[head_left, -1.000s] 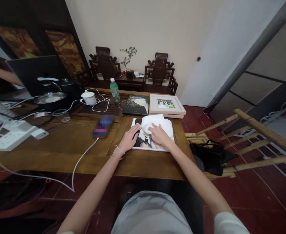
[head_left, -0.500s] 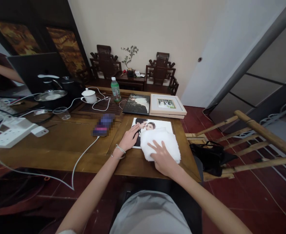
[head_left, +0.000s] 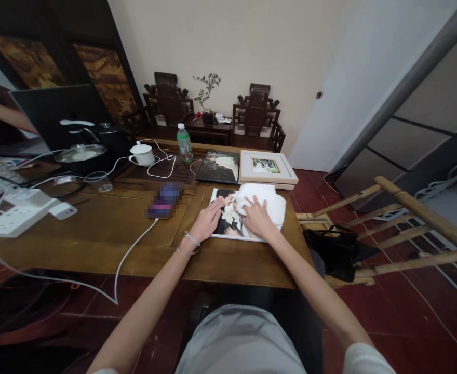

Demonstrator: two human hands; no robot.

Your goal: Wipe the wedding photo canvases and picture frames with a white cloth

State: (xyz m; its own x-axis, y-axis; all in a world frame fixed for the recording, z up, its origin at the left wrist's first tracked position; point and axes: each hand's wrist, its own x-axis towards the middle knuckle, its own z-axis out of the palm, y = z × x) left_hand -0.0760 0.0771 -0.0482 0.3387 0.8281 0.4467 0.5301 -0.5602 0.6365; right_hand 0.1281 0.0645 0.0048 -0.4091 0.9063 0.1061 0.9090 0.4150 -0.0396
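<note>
Photo panel (head_left: 232, 229), bearing a portrait of two people, lies flat near the right end of the wooden table (head_left: 123, 249), directly before the wearer. Reading from left to right, we first find a white power strip (head_left: 12, 223), any markings on it too small to read. Beyond it stand a glass-lidded pot (head_left: 81, 156) and a clear plastic cup (head_left: 99, 182), followed by a white lidded cup (head_left: 142, 155). We next see a phone (head_left: 165, 201) joined to a white cable, its display pixelated and illegible, then a white-capped bottle (head_left: 184, 143) with green on its label, whose lettering we cannot make out. Left hand (head_left: 206, 221) rests open, fingers together, on the panel's left side. Behind the panel lie a dark picture (head_left: 217, 169) and a pale frame (head_left: 285, 165). Right hand (head_left: 257, 217) is open, fingers spread upon a folded white cloth (head_left: 275, 206), which covers much of the panel's right part. Farthest right, we note a black bag (head_left: 332, 254) beside bamboo rails (head_left: 423, 213).
</note>
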